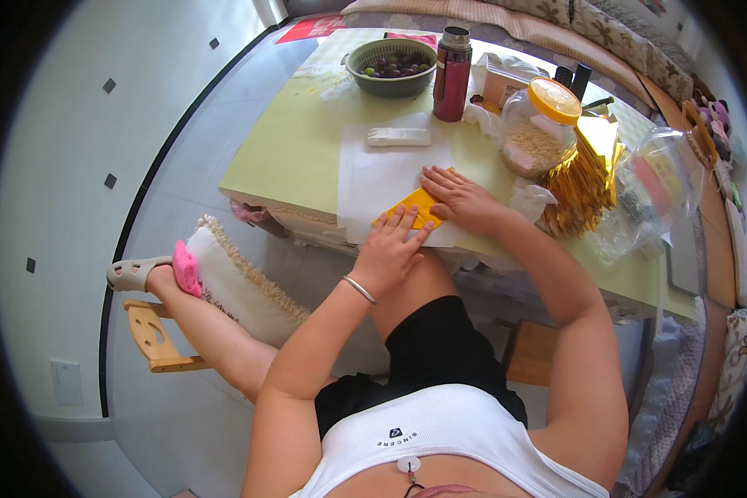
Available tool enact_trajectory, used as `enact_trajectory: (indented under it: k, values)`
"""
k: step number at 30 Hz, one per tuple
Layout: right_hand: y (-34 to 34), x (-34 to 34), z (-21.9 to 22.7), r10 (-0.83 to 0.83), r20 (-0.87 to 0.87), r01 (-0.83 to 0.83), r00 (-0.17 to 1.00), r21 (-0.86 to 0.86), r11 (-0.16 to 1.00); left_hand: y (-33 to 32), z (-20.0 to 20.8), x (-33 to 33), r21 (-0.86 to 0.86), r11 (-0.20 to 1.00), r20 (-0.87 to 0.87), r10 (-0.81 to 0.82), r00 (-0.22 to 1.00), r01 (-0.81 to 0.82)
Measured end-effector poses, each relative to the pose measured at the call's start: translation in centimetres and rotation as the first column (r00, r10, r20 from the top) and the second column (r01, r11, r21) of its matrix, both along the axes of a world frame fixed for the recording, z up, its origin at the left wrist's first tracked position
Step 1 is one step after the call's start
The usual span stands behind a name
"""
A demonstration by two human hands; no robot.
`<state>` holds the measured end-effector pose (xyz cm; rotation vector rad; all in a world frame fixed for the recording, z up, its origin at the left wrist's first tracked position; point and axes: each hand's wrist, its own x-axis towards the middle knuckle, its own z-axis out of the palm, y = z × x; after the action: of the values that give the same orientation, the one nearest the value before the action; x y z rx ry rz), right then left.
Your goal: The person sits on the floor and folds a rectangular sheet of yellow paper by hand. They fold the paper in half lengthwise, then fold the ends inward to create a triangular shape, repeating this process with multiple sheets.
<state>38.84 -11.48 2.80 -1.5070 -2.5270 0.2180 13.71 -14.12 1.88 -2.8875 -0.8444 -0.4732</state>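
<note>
A yellow-gold piece of paper or foil (421, 208) lies slantwise on a white sheet (359, 178) near the table's front edge. My left hand (389, 249) rests on its near left end, fingers stretched out. At the far right end lies my right hand (463, 201), palm down with its fingers extended. Both hands touch the piece and partly cover it, so any folds under them are hidden. Just beyond, on the same sheet, is a small white oblong plastic object (399, 137). A thick bundle of shiny gold foil sheets (583, 184) stands right of my right forearm.
Across the green-topped table (275, 153) are a colander bowl (393, 86) with grapes, a maroon vacuum flask (451, 79), a jar (529, 141) with an orange lid and a clear plastic bag (651, 195). A wooden stool (162, 336) stands on the floor at left.
</note>
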Motion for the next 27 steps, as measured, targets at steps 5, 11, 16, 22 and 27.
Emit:
enact_trajectory:
  k: [5, 11, 16, 22, 27]
  values:
    - [0.1, 0.0, 0.1, -0.016, -0.008, 0.016, 1.0, -0.001, 1.0, 0.3, 1.0, -0.8, -0.154, 0.987, 0.295, 0.007, 0.955, 0.041]
    - [-2.7, 0.3, 0.7, 0.022, -0.098, -0.021, 0.995, 0.015, 1.0, 0.6, 0.1, -3.4, -0.015, 0.994, 0.364, 0.105, 0.926, -0.107]
    - [-7.4, -0.4, 3.6, 0.042, -0.046, -0.039, 0.998, 0.083, 0.996, -0.1, -0.2, -3.3, -0.053, 0.994, 0.528, 0.11, 0.842, -0.096]
    - [-8.8, -1.3, 2.1, -0.114, -0.518, 0.131, 0.848, -0.004, 0.991, -1.5, -0.6, -4.6, -0.594, 0.798, 0.74, 0.492, 0.46, 0.101]
    - [-9.6, -5.1, 1.7, -0.33, -0.916, 0.16, 0.228, -0.299, 0.941, -3.1, -0.1, -6.3, -0.752, 0.462, 0.582, 0.8, 0.144, 0.469]
